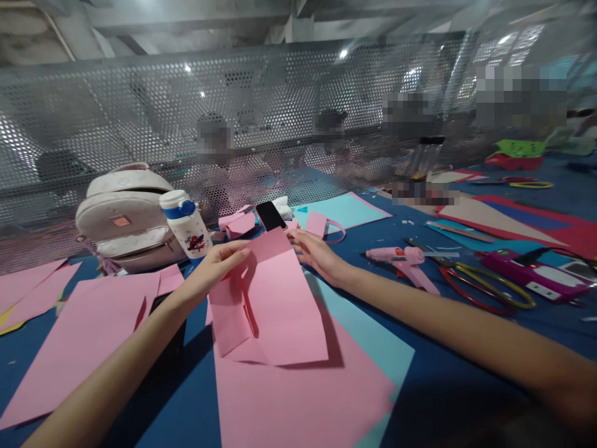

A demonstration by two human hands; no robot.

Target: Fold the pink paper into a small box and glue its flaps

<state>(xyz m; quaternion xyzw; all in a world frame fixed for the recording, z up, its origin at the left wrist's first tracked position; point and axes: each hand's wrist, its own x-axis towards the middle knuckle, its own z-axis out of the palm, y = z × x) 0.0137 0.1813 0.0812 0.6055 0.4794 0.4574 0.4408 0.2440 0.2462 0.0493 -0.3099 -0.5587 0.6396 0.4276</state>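
Left to right, we count one large pink sheet (88,330), one white backpack (125,218), one bottle (186,231). Our left hand (224,258) pinches the upper-left edge of one folded pink paper (289,298) — mid-table, tilted, over one pink base sheet (280,404) on one light-blue sheet (387,348). Long axis points away from us, top end between the hands. Our right hand (317,252) is at its upper-right corner, fingers slightly curled — can't tell if they pinch. Blue table (177,404) shows left of the base sheet, also right of the light-blue edge, under our forearm. Then one pink glue gun (405,262), two scissors (461,269), one purple power strip (536,277).
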